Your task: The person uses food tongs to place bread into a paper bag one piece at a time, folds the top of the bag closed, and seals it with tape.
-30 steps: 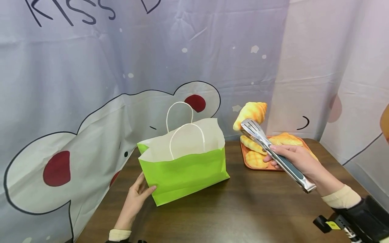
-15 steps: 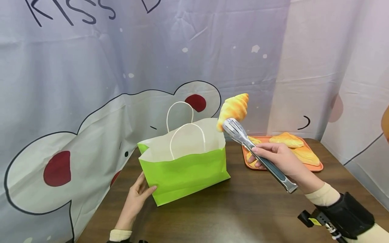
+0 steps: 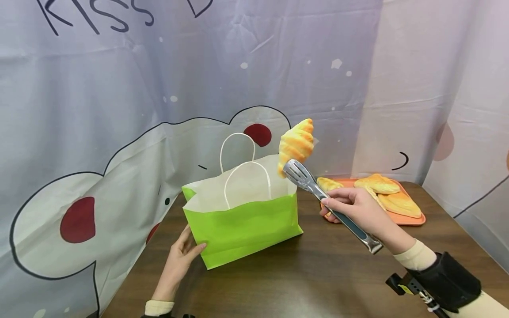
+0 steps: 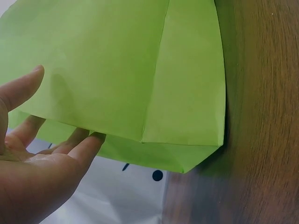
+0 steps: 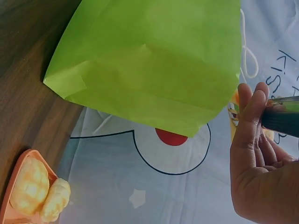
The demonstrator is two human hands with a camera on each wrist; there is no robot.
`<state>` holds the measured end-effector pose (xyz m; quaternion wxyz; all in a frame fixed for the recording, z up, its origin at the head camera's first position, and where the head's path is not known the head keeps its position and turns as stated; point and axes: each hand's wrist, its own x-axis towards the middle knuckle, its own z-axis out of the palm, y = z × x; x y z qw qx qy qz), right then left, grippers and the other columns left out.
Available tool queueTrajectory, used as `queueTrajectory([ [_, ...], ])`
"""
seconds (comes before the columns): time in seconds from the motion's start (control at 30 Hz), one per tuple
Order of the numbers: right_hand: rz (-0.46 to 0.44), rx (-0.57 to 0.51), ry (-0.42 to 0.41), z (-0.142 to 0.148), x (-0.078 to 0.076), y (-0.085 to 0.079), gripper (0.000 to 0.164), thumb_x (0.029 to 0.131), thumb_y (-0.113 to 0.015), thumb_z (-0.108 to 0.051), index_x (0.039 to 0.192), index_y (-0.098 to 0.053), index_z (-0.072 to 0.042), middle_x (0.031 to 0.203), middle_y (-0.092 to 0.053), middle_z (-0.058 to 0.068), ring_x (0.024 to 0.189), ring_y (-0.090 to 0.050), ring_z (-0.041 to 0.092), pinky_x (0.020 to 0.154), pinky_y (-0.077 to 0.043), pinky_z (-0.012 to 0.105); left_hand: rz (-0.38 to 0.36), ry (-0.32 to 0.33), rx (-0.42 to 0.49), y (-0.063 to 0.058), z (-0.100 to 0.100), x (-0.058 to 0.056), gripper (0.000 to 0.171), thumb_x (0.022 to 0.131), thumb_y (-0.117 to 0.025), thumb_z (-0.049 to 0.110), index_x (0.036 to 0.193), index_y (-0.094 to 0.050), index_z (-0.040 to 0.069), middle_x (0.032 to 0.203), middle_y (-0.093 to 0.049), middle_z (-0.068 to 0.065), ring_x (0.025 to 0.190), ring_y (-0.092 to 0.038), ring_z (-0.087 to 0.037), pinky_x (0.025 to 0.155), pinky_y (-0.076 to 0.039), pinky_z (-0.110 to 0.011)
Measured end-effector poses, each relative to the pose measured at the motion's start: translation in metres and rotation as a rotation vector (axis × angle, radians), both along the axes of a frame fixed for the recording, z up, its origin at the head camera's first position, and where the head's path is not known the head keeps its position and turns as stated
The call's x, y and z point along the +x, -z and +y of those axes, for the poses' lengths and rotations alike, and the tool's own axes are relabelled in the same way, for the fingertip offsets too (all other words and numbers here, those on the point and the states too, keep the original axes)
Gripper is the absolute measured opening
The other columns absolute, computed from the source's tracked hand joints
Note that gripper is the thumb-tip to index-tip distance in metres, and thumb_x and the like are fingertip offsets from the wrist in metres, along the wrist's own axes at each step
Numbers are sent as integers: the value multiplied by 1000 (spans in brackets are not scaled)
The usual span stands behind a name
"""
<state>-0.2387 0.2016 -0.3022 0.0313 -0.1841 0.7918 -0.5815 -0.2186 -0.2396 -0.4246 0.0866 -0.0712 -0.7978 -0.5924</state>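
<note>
A bright green paper bag with white string handles stands at a slant on the table, its white-lined top spread. My left hand is at the bag's left end; in the left wrist view its thumb lies over one face and the fingertips reach behind the paper edge, partly hidden. My right hand grips metal tongs with dark grip panels. Between the tongs' slotted ends is a croissant, raised above the table and overlapping the bag's right rim in the head view.
An orange tray with several pieces of bread sits at the back right, partly behind my right hand. A printed curtain hangs behind the brown wooden table.
My right hand has moved left with the tongs, carrying the croissant from over the tray to the bag's right side, where it now points more upright. Left hand and bag stay put.
</note>
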Motion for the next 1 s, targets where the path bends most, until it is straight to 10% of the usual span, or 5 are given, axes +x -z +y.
queueTrajectory([
  [1.0,181,249,111,-3,3,1,48,91,-73,-30,126,-64,2,97,-78,11,77,-73,5,68,-58,22,6,10,7,-2,2,-2,74,96,-65,10,157,-26,1,167,-11,-20,152,-17,-43,119,-19,-62],
])
